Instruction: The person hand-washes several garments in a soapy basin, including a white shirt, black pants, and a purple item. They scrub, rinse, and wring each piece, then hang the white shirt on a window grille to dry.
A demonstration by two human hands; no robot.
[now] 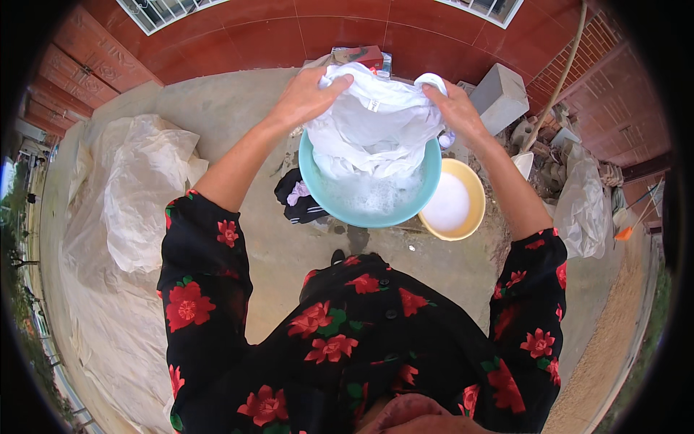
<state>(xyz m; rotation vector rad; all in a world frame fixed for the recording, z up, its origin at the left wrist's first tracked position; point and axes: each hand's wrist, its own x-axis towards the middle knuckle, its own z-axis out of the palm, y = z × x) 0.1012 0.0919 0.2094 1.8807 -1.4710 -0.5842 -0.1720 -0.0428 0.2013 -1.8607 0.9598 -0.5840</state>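
Observation:
A wet white garment (379,127) with a small label at its neckline is stretched between my two hands. My left hand (312,95) grips its upper left edge, thumb on top. The upper right edge is in my right hand (452,106). Its lower part hangs into a turquoise basin (374,221) of sudsy water. A yellow basin (479,209) with white, foamy contents stands to the right, close against the turquoise one. Dark clothes (306,211) with white stripes and a light purple cloth (297,193) lie on the ground left of the basins.
Plastic sheeting (135,200) covers much of the left side. A grey block (499,97), a pole (558,81) and rubble stand at the right. Behind the basins, a red box (366,56) rests by the red wall (341,32). More sheeting (583,206) lies far right.

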